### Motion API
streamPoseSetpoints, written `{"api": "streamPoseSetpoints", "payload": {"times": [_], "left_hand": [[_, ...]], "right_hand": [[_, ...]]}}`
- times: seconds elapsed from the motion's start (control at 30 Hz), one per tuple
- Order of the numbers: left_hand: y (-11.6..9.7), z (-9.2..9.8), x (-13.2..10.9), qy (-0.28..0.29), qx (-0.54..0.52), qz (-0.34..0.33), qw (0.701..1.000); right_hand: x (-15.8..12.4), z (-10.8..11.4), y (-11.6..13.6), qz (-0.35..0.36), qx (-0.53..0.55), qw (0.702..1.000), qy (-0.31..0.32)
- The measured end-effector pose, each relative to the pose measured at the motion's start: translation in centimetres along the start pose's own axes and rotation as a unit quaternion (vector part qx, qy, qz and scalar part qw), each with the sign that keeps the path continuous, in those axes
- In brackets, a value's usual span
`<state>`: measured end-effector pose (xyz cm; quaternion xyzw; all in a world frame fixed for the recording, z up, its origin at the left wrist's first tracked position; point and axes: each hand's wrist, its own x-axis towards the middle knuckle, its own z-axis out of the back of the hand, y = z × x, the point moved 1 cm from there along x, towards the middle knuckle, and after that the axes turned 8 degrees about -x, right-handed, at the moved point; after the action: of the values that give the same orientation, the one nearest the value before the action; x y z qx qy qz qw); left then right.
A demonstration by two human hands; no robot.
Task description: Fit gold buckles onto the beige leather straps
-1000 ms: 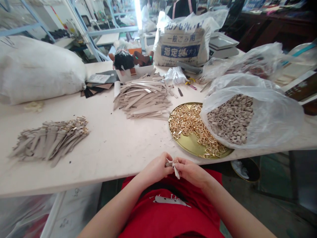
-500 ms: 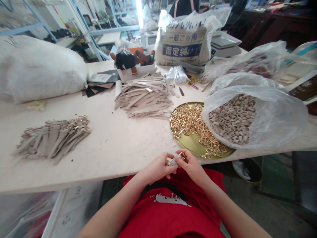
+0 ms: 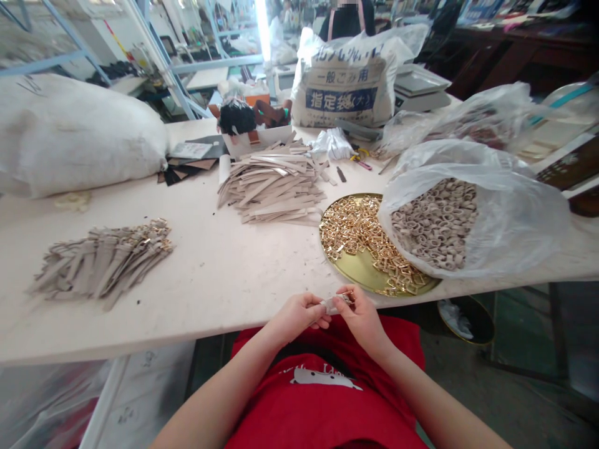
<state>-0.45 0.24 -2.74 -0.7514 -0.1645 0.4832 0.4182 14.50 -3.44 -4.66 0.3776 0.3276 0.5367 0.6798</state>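
Note:
Over the front edge of the table, my left hand [image 3: 306, 312] is closed on one end of a short beige strap [image 3: 330, 305]. My right hand [image 3: 358, 315] pinches its other end, where a bit of gold metal, apparently a buckle, shows at the fingertips. The fingers hide much of the strap. Just beyond my right hand lies a round gold tray [image 3: 356, 268] heaped with gold buckles [image 3: 353, 224]. A clear plastic bag [image 3: 515, 224] full of small beige loops [image 3: 437, 224] leans over the tray's right side.
Loose beige strips [image 3: 276, 184] lie piled mid-table. On the left is a bundle of straps with gold buckles [image 3: 105, 262]. A big white sack [image 3: 79, 137], a printed white bag [image 3: 344, 81] and a scale [image 3: 421, 87] stand behind. Below right is a bin [image 3: 468, 321].
My left hand's fingers have curled closer round the strap, and my right hand has shifted slightly right. The strap now lies more level between them. The view has tilted a little.

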Motion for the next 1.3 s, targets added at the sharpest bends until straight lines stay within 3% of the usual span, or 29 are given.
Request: {"api": "streamPoseSetpoints", "payload": {"times": [0.27, 0.37, 0.47, 0.57, 0.73, 0.87, 1.0, 1.17, 1.3], "left_hand": [[-0.2, 0.1, 0.1, 0.052, 0.067, -0.008, 0.996], [0.0, 0.1, 0.2, 0.068, 0.104, -0.015, 0.992], [0.4, 0.0, 0.3, 0.068, 0.104, -0.013, 0.992], [0.9, -0.1, 0.3, 0.071, 0.118, -0.003, 0.991], [0.7, -0.4, -0.4, 0.082, 0.154, -0.008, 0.985], [0.2, -0.8, -1.2, 0.094, 0.188, -0.007, 0.978], [0.5, -0.9, -1.3, 0.090, 0.230, -0.030, 0.968], [0.6, -0.7, -0.9, 0.092, 0.171, -0.050, 0.980], [0.2, -0.2, -1.0, 0.089, 0.171, -0.057, 0.980]], "right_hand": [[0.2, 0.9, -1.1, -0.055, 0.107, 0.979, 0.163], [0.1, 1.2, -1.3, -0.035, 0.060, 0.983, 0.170], [0.1, 1.5, -1.1, 0.036, -0.030, 0.987, 0.152], [0.0, 1.8, -0.8, 0.073, -0.058, 0.980, 0.178], [0.0, 2.3, -0.4, 0.065, -0.035, 0.970, 0.230], [-0.3, 2.5, -0.4, 0.000, 0.032, 0.958, 0.285], [-0.6, 2.3, -0.6, 0.036, 0.005, 0.964, 0.265], [-0.8, 2.0, -0.7, 0.061, -0.021, 0.975, 0.212], [-0.6, 1.8, -0.7, 0.033, -0.022, 0.970, 0.240]]}}
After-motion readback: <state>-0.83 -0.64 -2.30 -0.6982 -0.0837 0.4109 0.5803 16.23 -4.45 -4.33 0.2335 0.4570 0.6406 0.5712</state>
